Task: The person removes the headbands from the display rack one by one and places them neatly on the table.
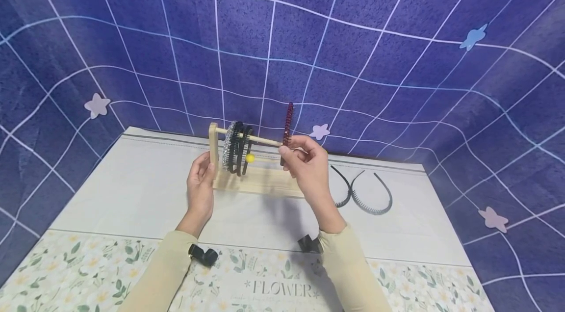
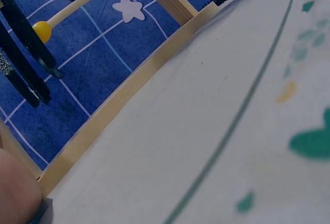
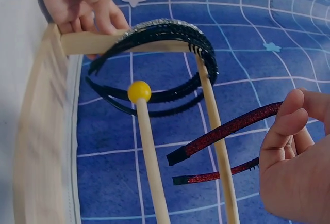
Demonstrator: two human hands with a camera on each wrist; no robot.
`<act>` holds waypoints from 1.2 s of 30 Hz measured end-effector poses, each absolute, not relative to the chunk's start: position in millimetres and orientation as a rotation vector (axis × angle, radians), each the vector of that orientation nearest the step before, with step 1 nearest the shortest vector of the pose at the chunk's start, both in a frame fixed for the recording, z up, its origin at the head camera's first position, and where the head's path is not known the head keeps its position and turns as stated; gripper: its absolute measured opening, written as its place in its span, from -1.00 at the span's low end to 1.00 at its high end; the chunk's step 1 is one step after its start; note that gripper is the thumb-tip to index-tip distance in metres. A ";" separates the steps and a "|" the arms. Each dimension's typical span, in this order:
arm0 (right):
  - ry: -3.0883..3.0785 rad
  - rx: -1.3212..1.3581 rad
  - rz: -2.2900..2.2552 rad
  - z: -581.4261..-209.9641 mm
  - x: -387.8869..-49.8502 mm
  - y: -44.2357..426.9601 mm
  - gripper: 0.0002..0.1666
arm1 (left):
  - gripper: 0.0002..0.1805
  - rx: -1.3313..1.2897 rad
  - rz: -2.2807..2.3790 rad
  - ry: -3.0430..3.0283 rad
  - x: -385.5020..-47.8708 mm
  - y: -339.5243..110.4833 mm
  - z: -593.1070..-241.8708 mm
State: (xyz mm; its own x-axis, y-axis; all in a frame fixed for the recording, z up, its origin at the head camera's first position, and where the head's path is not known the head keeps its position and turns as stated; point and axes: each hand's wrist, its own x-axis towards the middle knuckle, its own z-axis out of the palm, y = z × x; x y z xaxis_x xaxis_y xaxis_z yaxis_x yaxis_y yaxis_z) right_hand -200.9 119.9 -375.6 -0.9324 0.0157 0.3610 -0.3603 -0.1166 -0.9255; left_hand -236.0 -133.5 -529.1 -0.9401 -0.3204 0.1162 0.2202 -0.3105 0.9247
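My right hand [image 1: 311,167] pinches a dark red headband [image 1: 289,123] beside the upper rod of a wooden stand [image 1: 214,143]. In the right wrist view, the red headband [image 3: 227,127] has its two ends pointing left, with the upper rod [image 3: 223,154] crossing between them. My left hand [image 1: 200,189] grips the stand's left upright; in the left wrist view only a bit of that hand [image 2: 19,188] shows. Several black headbands [image 1: 239,150] and a silvery glittering one [image 1: 228,145] hang together on the upper rod near the left upright.
A lower rod ends in a yellow ball [image 1: 250,158]. Right of the stand, a black headband [image 1: 343,199] and a grey headband [image 1: 372,212] lie on the white table cover [image 1: 410,223]. A blue gridded cloth [image 1: 375,71] with stars hangs behind and around the table.
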 end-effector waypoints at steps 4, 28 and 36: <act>-1.857 0.366 2.161 -371.5 -200.7 125.1 -0.84 | -0.61 0.125 -2.305 -1.590 -236.2 -133.4 -529.7; -1.731 0.299 2.134 -363.9 -204.1 155.7 -0.83 | -0.60 0.123 -2.300 -1.596 -235.6 -133.5 -529.1; -1.724 0.279 2.126 -365.5 -204.8 162.8 -0.75 | -0.60 0.122 -2.300 -1.596 -235.1 -132.8 -527.7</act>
State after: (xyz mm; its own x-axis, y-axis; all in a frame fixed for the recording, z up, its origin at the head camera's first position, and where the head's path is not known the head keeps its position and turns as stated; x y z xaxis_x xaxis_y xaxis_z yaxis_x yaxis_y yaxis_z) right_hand -204.8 162.8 -365.5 -0.9049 0.1722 0.3892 -0.4164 -0.1692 -0.8933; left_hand -235.1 -132.8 -527.7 -0.9392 -0.3216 0.1202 0.2251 -0.3125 0.9229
